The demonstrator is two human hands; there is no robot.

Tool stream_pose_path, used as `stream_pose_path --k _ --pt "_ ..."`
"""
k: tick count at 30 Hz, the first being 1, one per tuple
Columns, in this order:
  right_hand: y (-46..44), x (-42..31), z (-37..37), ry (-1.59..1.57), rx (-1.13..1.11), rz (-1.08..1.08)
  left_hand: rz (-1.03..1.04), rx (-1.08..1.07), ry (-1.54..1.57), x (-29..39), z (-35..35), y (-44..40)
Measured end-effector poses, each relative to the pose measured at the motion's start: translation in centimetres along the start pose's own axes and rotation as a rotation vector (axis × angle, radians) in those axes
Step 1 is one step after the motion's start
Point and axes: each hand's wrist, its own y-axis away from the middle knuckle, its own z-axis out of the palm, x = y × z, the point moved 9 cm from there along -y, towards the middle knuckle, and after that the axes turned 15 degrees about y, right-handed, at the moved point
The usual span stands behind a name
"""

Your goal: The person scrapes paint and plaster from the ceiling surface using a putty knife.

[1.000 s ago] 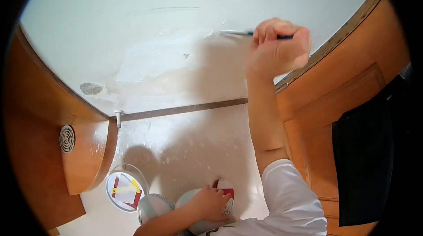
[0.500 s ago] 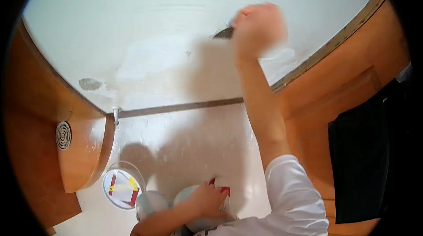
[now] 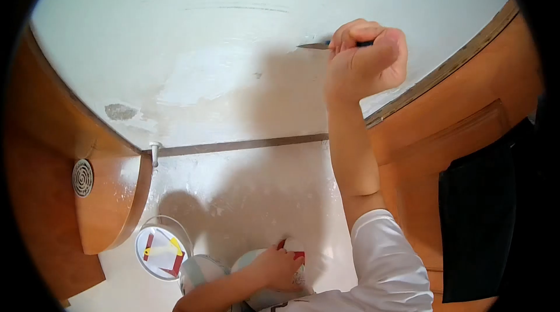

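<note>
My right hand (image 3: 367, 61) is wrapped round the dark handle of a scraper (image 3: 315, 46), whose thin metal blade points left against the pale wall (image 3: 233, 26). Just left of and below the blade, a whiter patch (image 3: 192, 79) covers part of the wall. At the bottom, my left hand (image 3: 279, 268) is over my knee, fingers bent round a red and white object (image 3: 298, 256). The hand and knee hide most of that object.
A lidded white bucket (image 3: 162, 252) with a wire handle stands on the floor left of my knees. Wooden cabinets (image 3: 111, 207) flank the left side. At right are a wooden door (image 3: 420, 183) and a hanging black cloth (image 3: 478, 224). A short white pipe (image 3: 155, 154) stands at the wall's base.
My right hand moved left and up the wall with the scraper, then came back right and down. The blade now appears more edge-on. My left hand has stayed at my knee.
</note>
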Motion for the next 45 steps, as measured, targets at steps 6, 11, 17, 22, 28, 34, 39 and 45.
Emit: stream_pose_path --k 6,11,17,22,28,34,39,45 --pt "-0.4 0.6 0.0 0.008 -0.014 0.064 0.02 -0.019 -0.028 0.5 0.4 0.3" --pt "-0.5 0.8 0.2 -0.033 -0.058 0.084 -0.047 -0.011 0.083 0.4 0.3 0.6" --pt "0.4 3.8 1.6 -0.006 -0.2 0.242 -0.132 -0.227 -0.138 3.0 -2.4 1.4" --pt "0.1 3.1 0.0 -0.069 -0.114 0.103 -0.106 -0.204 -0.161 2.9 -2.6 1.3" --pt "0.9 3.9 1.1 -0.006 -0.142 0.015 -0.091 -0.199 -0.158 2.7 -2.4 1.2" --pt "1.2 3.1 1.3 -0.046 -0.113 0.106 -0.059 -0.121 -0.132 2.9 -3.1 1.5" --pt "1.3 1.8 0.8 0.111 -0.202 -0.138 -0.068 -0.151 -0.128 3.2 -4.2 1.2" --pt "3.0 2.7 1.2 -0.172 -0.172 -0.008 -0.07 -0.147 -0.115 2.8 -3.5 1.6"
